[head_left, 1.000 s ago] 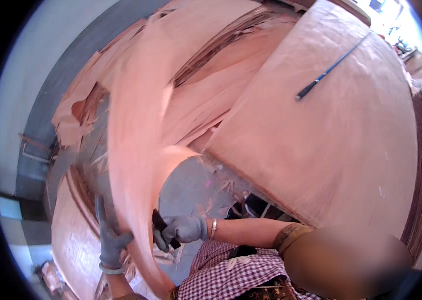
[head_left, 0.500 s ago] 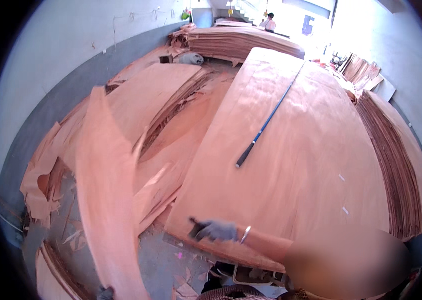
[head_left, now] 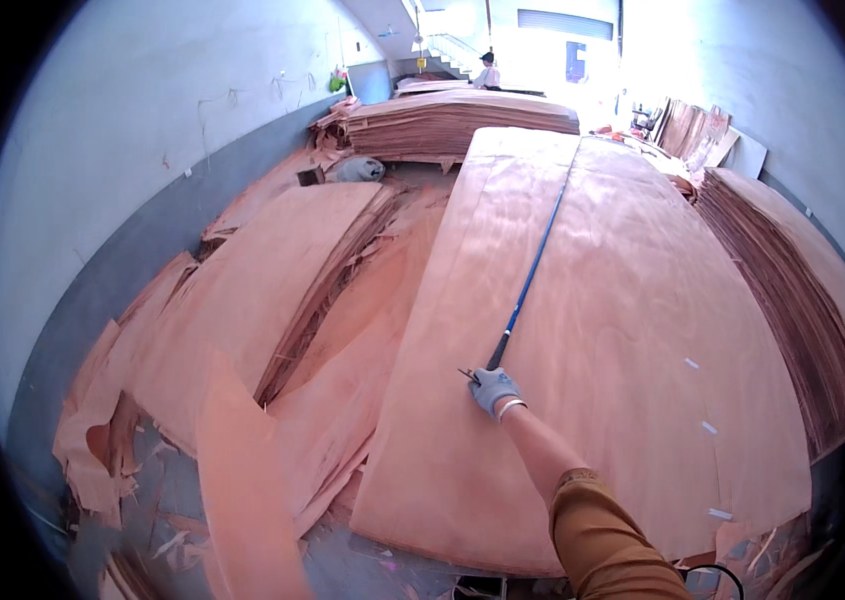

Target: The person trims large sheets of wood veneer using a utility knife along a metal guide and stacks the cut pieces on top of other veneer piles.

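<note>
My right hand [head_left: 496, 392], in a grey glove, is closed at the black handle end of a long thin blue rod [head_left: 533, 270]. The rod lies lengthwise on a big stack of wood veneer sheets [head_left: 643, 330]. A small dark pointed tool [head_left: 468, 375] juts out of the same hand on its left side; its kind is hard to make out. At the lower left a long, narrow piece of veneer [head_left: 243, 480] stands up with a tapered top, running out of the picture's lower edge. My left hand is out of view.
Lower veneer piles lie to the left [head_left: 253, 240] and right [head_left: 793, 300]. Another stack [head_left: 463, 125] stands across the back, with a person [head_left: 488, 75] beyond it. Torn veneer scraps [head_left: 178, 550] litter the grey floor. Small white tape strips [head_left: 709, 427] mark the top sheet.
My right hand has moved from the stack's near edge forward to the rod's handle. The narrow veneer piece has dropped lower, and the left hand at its bottom has left the view. The view has shifted.
</note>
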`<state>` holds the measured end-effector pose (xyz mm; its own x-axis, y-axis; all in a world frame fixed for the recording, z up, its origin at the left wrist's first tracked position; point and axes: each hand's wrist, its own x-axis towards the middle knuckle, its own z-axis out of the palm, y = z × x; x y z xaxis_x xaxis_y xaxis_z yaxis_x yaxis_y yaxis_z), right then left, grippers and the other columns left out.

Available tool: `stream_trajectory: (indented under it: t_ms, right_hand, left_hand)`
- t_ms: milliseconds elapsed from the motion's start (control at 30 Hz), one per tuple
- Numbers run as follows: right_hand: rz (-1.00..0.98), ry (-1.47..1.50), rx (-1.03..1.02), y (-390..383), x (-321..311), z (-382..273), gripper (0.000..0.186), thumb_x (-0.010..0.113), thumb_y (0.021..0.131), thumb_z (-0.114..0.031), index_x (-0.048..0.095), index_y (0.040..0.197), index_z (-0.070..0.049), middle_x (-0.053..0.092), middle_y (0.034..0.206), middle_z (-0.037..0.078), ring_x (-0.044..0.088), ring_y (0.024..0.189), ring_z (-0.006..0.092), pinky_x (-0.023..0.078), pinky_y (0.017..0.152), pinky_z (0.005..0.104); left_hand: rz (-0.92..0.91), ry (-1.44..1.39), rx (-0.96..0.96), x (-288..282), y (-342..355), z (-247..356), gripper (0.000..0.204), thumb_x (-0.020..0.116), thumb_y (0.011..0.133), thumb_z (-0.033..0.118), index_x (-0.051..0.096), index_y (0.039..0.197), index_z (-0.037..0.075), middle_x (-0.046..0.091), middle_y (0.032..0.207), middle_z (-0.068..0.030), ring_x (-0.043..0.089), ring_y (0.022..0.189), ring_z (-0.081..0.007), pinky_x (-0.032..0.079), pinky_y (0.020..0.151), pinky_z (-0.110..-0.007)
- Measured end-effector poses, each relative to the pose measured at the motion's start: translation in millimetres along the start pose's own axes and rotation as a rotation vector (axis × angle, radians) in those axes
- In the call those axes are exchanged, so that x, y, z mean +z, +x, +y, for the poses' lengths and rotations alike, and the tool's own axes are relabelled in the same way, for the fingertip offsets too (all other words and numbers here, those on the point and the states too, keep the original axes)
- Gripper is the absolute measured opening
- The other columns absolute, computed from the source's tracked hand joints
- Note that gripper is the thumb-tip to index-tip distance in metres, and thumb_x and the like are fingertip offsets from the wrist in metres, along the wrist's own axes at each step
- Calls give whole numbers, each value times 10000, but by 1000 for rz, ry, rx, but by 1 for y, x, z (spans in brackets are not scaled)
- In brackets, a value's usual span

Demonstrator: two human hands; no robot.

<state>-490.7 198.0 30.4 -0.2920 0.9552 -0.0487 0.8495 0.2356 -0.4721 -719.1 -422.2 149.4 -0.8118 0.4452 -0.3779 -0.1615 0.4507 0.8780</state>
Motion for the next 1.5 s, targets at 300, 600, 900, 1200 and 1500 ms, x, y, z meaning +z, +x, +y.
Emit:
stream_trajectory:
  t_ms: [300,600,900,1200,1500]
  right_hand:
    - [144,353,-98,-78,-22,53,132,609,862,-197,638,928,-87,652,748,130,633,626,275,500,577,363]
    - [119,1587,288,-294,-111,88,598,576,935,-234,275,1428,-79,650,967,95,654,732,170,492,538,244]
    - [-283,1624,493,-355,-83,129,302,573,932,-224,581,1158,-24,610,737,44,590,629,146,507,601,282]
    - [-435,1766,466,-414,-32,97,299,567,923,-151,555,1195,-28,673,949,120,644,759,172,534,647,304]
    - [-351,1837,486,-397,3,61,433,546,895,-88,488,1318,-19,594,1239,114,622,1029,240,509,843,323]
  left_hand:
    - [-64,55,-1,-13,51,-8,297,597,915,324,549,736,91,421,699,47,348,636,-91,281,530,-290]
    - [-79,18,212,64,106,23,294,586,913,320,557,962,32,532,855,-39,478,803,-146,386,701,-297]
    - [14,248,105,83,66,41,343,576,916,242,568,1140,-17,619,1034,-114,575,965,-183,470,855,-314]
    - [-227,-254,316,55,38,26,361,561,916,195,539,1205,-22,611,1124,-108,607,991,-217,505,865,-353]
    - [-199,-134,355,45,55,33,330,545,934,215,562,1148,-36,621,1084,-104,601,949,-185,506,818,-322]
